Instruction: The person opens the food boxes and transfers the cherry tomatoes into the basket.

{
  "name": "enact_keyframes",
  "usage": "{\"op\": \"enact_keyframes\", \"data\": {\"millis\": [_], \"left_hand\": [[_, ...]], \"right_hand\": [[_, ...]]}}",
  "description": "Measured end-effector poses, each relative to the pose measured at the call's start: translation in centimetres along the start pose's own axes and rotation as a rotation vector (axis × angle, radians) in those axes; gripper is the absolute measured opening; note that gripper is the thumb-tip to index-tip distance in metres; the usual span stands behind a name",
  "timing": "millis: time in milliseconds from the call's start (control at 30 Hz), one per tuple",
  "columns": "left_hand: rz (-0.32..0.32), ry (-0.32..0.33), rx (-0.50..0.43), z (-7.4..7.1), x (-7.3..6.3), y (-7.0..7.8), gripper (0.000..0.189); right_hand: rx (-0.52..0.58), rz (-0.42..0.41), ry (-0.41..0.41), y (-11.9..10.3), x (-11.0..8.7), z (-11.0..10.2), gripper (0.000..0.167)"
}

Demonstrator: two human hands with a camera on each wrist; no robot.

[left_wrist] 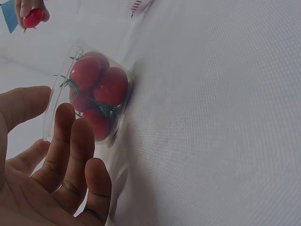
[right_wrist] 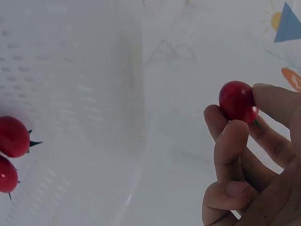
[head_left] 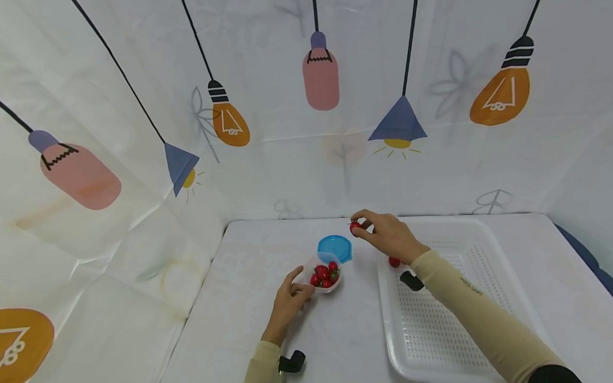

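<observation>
A cherry tomato (right_wrist: 237,101) with a green stem is pinched between the thumb and fingers of my right hand (head_left: 387,235), raised above the table near the tray's far left corner. My left hand (head_left: 289,303) is at the near left side of a small clear plastic tub (left_wrist: 61,101). Its fingers are loosely bent around the rim without a plain grip; whether they touch it is hard to tell. Several red cherry tomatoes (head_left: 323,272) with green stems fill the tub. Just behind it lies a blue lid (head_left: 335,247).
A white perforated tray (head_left: 397,346) takes up the right side of the table. Two cherry tomatoes (right_wrist: 13,136) show inside it in the right wrist view, partly below my right forearm in the head view. A lamp-printed curtain (head_left: 265,178) rises behind the white table (head_left: 228,303).
</observation>
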State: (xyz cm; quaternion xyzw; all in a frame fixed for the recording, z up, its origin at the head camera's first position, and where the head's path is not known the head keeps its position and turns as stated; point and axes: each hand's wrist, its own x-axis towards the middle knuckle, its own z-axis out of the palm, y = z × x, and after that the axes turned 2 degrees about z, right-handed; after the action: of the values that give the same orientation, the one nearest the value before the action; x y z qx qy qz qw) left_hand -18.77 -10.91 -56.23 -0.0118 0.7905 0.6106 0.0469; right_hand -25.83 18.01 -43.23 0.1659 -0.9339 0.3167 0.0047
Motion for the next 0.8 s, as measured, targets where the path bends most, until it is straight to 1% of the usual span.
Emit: {"op": "enact_keyframes", "data": {"millis": [133, 200, 267, 333, 567, 800], "left_hand": [[0.009, -0.004, 0.0, 0.0, 0.0, -0.1, 0.065], [0.012, -0.004, -0.001, 0.0, 0.1, -0.1, 0.065], [0.002, -0.002, -0.004, 0.0, 0.1, -0.1, 0.065], [0.008, -0.004, -0.001, 0.0, 0.1, -0.2, 0.065], [-0.012, 0.005, -0.001, 0.1, 0.1, -0.1, 0.063], [-0.015, 0.006, 0.014, 0.1, 0.1, -0.1, 0.063]], "right_hand": [[-0.009, 0.015, 0.015, 0.6, -0.3, -1.0, 0.041], [-0.011, 0.018, 0.023, 1.0, -0.5, -1.4, 0.04], [-0.014, 0.023, 0.029, 1.5, -0.7, -1.7, 0.039], [-0.009, 0.028, 0.032, 2.0, -0.9, -2.0, 0.038], [-0.02, 0.061, 0.024, 4.4, -1.7, -2.6, 0.038], [-0.044, 0.066, 0.005, 7.2, -2.8, -3.3, 0.035]]}}
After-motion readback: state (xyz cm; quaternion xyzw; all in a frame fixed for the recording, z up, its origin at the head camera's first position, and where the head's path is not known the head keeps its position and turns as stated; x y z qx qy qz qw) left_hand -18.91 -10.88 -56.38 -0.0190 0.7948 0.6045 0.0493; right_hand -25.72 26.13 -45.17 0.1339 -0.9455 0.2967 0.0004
